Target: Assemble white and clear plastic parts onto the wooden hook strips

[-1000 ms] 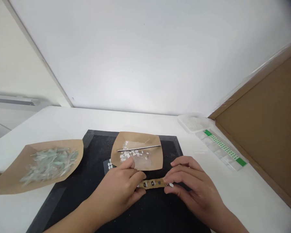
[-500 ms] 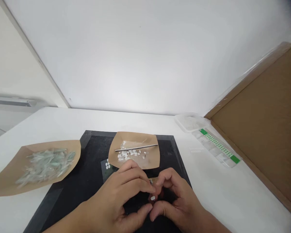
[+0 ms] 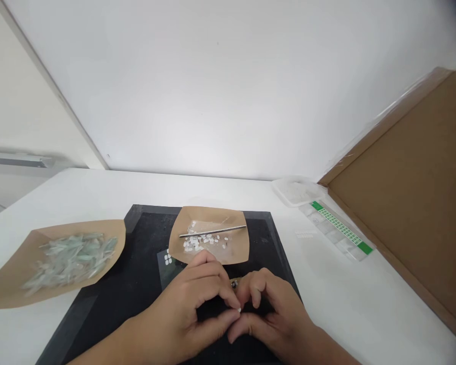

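Observation:
In the head view, my left hand (image 3: pixel 190 309) pinches a tiny white piece (image 3: pixel 239 309) between thumb and forefinger. My right hand (image 3: pixel 277 309) is close against it, fingers curled and thumb tip just below the piece; whatever lies inside its grip is hidden. Between the hands, behind the fingertips, shows a small brown thing with a dark, shiny spot (image 3: pixel 234 284), mostly covered. Beyond my left hand, a sheet with several white oval pads (image 3: pixel 167 257) lies on the black mat (image 3: pixel 137 268).
A brown paper tray (image 3: pixel 235 253) holds loose white pieces with tweezers (image 3: pixel 213 231) lying across it. To the left, another paper tray (image 3: pixel 26 243) carries many clear, greenish strips (image 3: pixel 74 256). At right are a clear compartment box with green label (image 3: pixel 342 228), a translucent tray (image 3: pixel 296 190) and a cardboard panel (image 3: pixel 403 203).
The white piece, seen flat by my right fingers before, now shows only as a small tip at my left fingertips. My fingertips have closed together around it.

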A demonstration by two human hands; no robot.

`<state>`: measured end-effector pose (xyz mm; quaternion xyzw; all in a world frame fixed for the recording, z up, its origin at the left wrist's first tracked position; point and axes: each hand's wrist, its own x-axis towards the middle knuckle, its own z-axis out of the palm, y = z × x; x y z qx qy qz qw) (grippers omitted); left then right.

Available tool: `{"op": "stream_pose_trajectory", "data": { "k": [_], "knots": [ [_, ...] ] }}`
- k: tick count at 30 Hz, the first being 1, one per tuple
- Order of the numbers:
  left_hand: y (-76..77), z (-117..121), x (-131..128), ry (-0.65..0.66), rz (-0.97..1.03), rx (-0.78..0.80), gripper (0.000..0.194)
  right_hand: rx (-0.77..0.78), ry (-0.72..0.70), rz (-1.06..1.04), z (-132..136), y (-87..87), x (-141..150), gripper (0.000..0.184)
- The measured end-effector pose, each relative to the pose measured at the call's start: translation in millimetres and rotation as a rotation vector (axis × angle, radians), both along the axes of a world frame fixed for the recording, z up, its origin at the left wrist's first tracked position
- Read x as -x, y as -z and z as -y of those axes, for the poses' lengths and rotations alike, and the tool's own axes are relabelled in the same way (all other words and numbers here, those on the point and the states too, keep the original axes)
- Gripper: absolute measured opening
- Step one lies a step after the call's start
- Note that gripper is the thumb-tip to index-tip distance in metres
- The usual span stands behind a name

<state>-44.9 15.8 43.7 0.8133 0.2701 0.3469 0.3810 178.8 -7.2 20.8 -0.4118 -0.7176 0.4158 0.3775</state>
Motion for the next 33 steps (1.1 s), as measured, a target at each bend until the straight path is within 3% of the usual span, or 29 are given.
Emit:
{"op": "stream_pose_trajectory", "data": {
  "k": [11,16,22,27,33],
  "knots": [
    [-4.0,-1,3,0.103,-0.027,0.02,0.013,-0.096,-0.092,-0.016,-1,-6.4,0,0.038],
    [-4.7,-2,6,0.071,0.053,-0.051,0.02,-0.123,-0.13,0.1,-1,-4.8,-2,0.039],
    [-3.0,0,6,0.038,0.103,-0.065,0.02,-0.288,-0.211,0.072,-2,-1.3,-1,0.011],
    [-2.1,-2,2,0.02,0.137,-0.108,0.02,-0.38,-0.17,0.12,-2,1.1,-2,0.009],
    [9.1,-6,3,-0.034,0.172,-0.11,0.011,-0.431,-0.133,0.209,-1,-3.7,1,0.014]
  ]
}}
